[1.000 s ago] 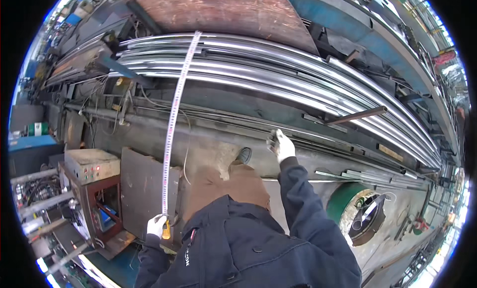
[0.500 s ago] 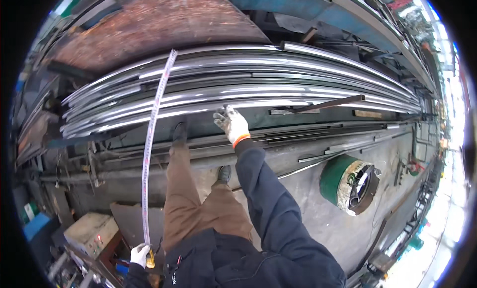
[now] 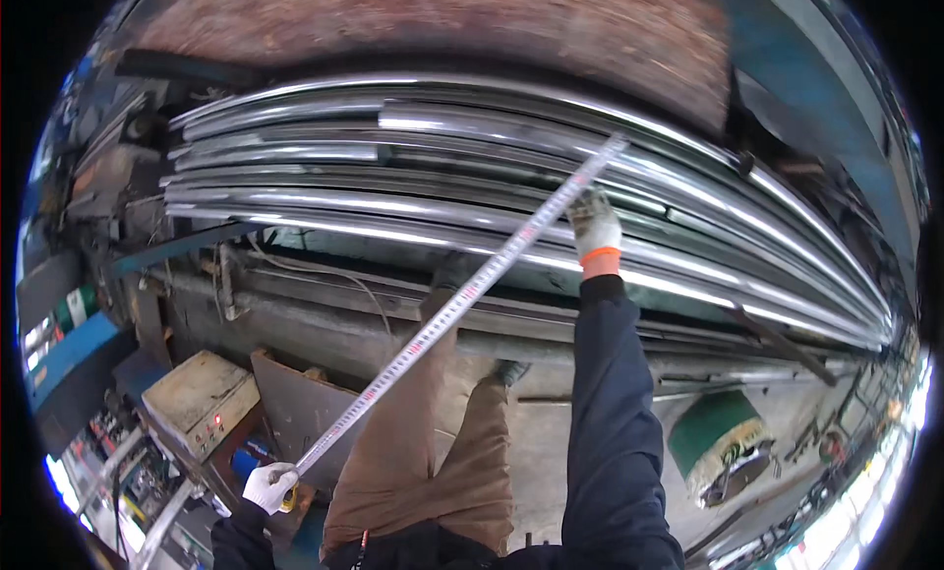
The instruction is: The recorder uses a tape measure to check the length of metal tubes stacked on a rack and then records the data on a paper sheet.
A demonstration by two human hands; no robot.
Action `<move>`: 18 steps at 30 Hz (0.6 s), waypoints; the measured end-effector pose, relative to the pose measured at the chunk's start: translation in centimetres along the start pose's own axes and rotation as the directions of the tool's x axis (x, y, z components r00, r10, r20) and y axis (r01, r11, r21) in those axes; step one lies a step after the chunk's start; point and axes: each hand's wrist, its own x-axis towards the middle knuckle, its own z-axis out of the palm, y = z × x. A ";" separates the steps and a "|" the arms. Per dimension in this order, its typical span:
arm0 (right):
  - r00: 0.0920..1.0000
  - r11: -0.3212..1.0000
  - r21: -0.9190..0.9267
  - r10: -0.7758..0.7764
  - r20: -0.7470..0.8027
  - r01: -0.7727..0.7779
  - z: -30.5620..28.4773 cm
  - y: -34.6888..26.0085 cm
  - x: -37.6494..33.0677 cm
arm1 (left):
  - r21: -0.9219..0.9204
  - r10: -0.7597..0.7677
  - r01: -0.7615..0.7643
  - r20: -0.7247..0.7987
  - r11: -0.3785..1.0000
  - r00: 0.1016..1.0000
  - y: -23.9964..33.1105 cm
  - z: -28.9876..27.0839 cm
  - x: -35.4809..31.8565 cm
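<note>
**Tape measure stretched from the low left hand up to the steel bars**

Bars of bright steel (image 3: 511, 191) fill the upper part of my view, a long stack lying side by side and curving from the left edge to the far right. Behind the stack is a rusty brown plate (image 3: 462, 24), so I see no open room past its back edge. In front of it a grey steel ledge (image 3: 324, 319) runs along, and below that comes the concrete floor (image 3: 560, 452), which is the widest free strip, between my legs and a green roll (image 3: 723, 442) on the right. On the left the room is tight: a beige box (image 3: 197, 398) and a rusty plate (image 3: 310, 413) stand close together near my left side.

The tape measure (image 3: 462, 300) goes as one straight diagonal line, from low on the left up across the ledge and over the bars, where its far end lies on the stack. My right hand (image 3: 593, 226), in a white glove, rests on the bars just beside the tape; whether the fingers press the tape I cannot tell. My left hand (image 3: 267, 486), also gloved, is clenched around the yellow case (image 3: 287, 498) of the tape.
</note>
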 end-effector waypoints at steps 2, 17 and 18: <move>0.998 1.000 -0.013 -0.010 -0.054 0.009 0.7 0.9 2.4 | 0.017 0.054 -0.054 -0.026 0.998 0.998 1.1 -0.7 0.2; 0.973 0.885 -0.403 -0.216 0.084 0.232 3.9 4.0 4.7 | 0.136 0.118 -0.117 0.002 0.984 0.993 3.6 -1.9 1.1; 0.905 0.130 -0.950 -0.366 0.219 0.283 3.8 3.8 3.5 | 0.102 0.074 -0.080 0.057 0.992 0.996 3.7 -1.9 1.5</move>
